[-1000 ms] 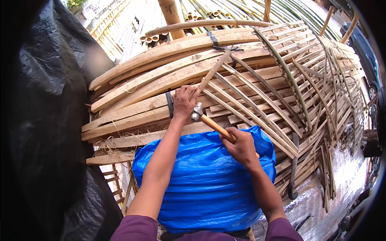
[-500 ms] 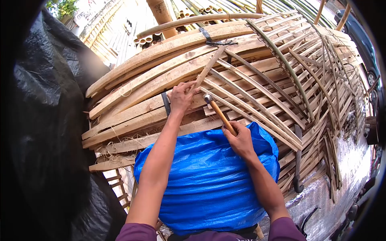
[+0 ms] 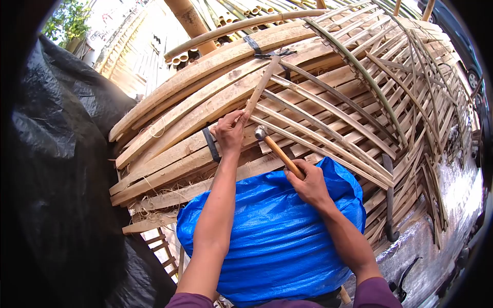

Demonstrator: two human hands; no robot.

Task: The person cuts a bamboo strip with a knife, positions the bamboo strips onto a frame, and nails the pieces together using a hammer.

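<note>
Left hand [image 3: 229,132] is pinched tight on the near end of the crosspiece [image 3: 263,84] over the lumber stack [image 3: 169,160], probably steadying it, while the right hand [image 3: 309,182] wraps the hammer [image 3: 281,153] handle, head near the slats [image 3: 303,143].

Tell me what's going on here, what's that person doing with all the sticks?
A person is working with both hands over a stack of planks. The right hand holds a hammer. The left hand holds the near end of a flat strip, and several thin slats run out from it to the right. The hammer's head is close to that end; I can't tell if it touches anything. A blue sheet lies beneath the person's arms.
</note>
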